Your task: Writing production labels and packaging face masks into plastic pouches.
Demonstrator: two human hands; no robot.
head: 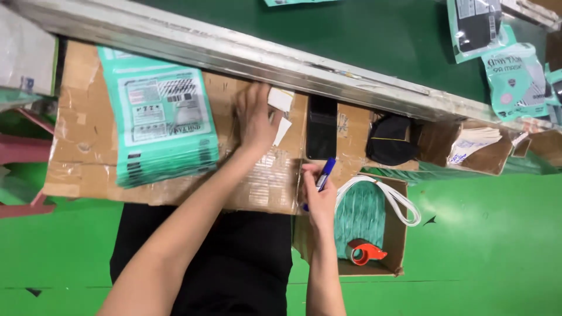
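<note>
Head view, looking straight down: the left hand (256, 117) is flat on the cardboard sheet (82, 134) that serves as the work surface, fingers spread and released, fingertips touching small white paper slips (281, 100) near the far edge, right under the metal rail (234, 50). The right hand (319, 196) is at the near edge of the cardboard, clenched around a blue marker (325, 174), which points up and away towards the far edge. Just beyond the marker's tip lies a black phone (321, 126), lying flat, close to the rail. To the left of the left hand sits a stack of teal printed bags (161, 123), spreading from the far edge down towards the near edge of the cardboard. To the right of the phone there is a bundle of black masks (390, 140). Beside the right hand, off the cardboard's right corner, an open cardboard box (398, 234) holds teal material, white loops (398, 202) and an orange tape dispenser (364, 251). Beyond the rail runs a dark green belt (351, 29) with teal mask packets (515, 79) at its right end. Green floor below.
</note>
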